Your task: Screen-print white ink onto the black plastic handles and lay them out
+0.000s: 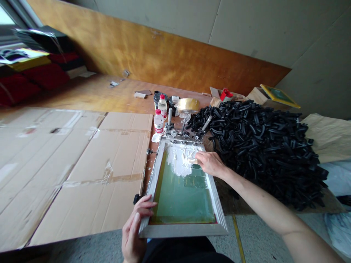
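Observation:
A screen-printing frame with a grey metal rim and green mesh lies in front of me. Thick white ink is smeared over the mesh's far part. At the frame's near left corner, my left hand grips the rim, fingers on top. My right hand is closed on a small, pale, ink-coated squeegee at the right side of the white ink. Most of the squeegee is hidden by ink and fingers. Metal hinge clamps hold the frame's far edge.
Flattened cardboard covers the left side. A big heap of black plastic parts lies right of the frame. Beyond its far end stand two red-capped bottles, a tape roll and a dark can. A wooden board runs behind.

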`<state>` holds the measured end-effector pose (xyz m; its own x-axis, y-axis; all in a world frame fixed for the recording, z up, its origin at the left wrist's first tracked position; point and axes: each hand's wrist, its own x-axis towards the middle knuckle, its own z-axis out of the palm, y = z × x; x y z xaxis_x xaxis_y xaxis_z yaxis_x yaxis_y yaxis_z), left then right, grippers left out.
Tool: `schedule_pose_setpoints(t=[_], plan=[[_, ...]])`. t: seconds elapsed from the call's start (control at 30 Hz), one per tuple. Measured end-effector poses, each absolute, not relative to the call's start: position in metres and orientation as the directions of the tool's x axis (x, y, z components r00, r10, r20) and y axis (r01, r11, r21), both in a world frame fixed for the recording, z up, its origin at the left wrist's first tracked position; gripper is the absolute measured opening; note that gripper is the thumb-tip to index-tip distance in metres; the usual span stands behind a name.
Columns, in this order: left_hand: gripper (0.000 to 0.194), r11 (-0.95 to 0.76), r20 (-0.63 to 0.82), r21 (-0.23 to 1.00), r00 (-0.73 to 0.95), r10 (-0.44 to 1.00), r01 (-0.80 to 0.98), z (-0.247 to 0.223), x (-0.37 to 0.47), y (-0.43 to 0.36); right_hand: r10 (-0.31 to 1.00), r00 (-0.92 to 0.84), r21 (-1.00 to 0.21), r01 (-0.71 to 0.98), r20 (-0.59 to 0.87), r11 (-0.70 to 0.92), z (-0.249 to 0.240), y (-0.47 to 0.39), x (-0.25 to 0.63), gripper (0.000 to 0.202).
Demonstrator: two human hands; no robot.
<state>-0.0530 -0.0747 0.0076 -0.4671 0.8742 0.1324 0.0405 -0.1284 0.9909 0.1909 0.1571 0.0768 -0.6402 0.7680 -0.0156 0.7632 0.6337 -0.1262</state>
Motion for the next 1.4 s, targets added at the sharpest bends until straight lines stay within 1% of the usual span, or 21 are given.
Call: schedule_pose_setpoints(t=[0.17,0.3,0.4,0.47,0.53,0.7,0.8,0.9,1.0,1.07,1.17,1.33,1.4], plan=[[0.031,-0.111,0.109,0.993,-0.496,0.862,0.026,0.010,-0.051,-0.076,0.801,-0.599,-0.154,0.791,0.007,0.592,0.059,0.168,0.186,0.019],[0.030,-0.108,0.129,0.992,-0.478,0.869,0.071,0.010,-0.054,-0.075,0.811,-0.581,-0.203,0.789,0.061,0.580,0.064,0.180,0.203,0.020],[0.031,-0.097,0.127,0.991,-0.481,0.868,0.087,0.008,-0.055,-0.075,0.822,-0.567,-0.220,0.798,0.042,0.562,0.069,0.182,0.227,0.019],[0.033,-0.080,0.110,0.994,-0.494,0.863,0.080,0.007,-0.054,-0.075,0.834,-0.552,-0.223,0.810,0.023,0.542,0.065,0.184,0.233,0.020],[0.032,-0.067,0.095,0.995,-0.504,0.858,0.073,0.006,-0.054,-0.076,0.840,-0.541,-0.240,0.812,0.037,0.533,0.055,0.189,0.225,0.022],[0.032,-0.073,0.099,0.995,-0.477,0.873,0.074,0.007,-0.056,-0.076,0.808,-0.580,-0.335,0.744,0.105,0.578,0.037,0.199,0.189,0.023],[0.033,-0.067,0.095,0.995,-0.467,0.879,0.076,0.008,-0.057,-0.076,0.795,-0.594,-0.373,0.714,0.124,0.592,0.043,0.200,0.199,0.021],[0.033,-0.074,0.100,0.995,-0.483,0.870,0.073,0.008,-0.056,-0.076,0.828,-0.548,-0.340,0.760,0.121,0.553,0.047,0.200,0.226,0.018],[0.025,-0.086,0.121,0.992,-0.500,0.858,0.092,0.008,-0.053,-0.075,0.853,-0.511,-0.307,0.799,0.109,0.518,0.042,0.201,0.235,0.019],[0.023,-0.090,0.124,0.992,-0.501,0.856,0.093,0.008,-0.052,-0.075,0.843,-0.526,-0.315,0.785,0.114,0.533,0.037,0.200,0.223,0.021],[0.026,-0.094,0.123,0.992,-0.492,0.862,0.083,0.009,-0.052,-0.075,0.813,-0.573,-0.305,0.759,0.108,0.575,0.038,0.198,0.191,0.021],[0.031,-0.089,0.116,0.993,-0.489,0.865,0.077,0.013,-0.052,-0.075,0.797,-0.603,-0.175,0.782,0.036,0.599,0.062,0.196,0.150,0.013],[0.033,-0.084,0.104,0.995,-0.493,0.864,0.062,0.013,-0.051,-0.075,0.811,-0.585,-0.127,0.803,0.012,0.582,0.071,0.198,0.140,0.015]])
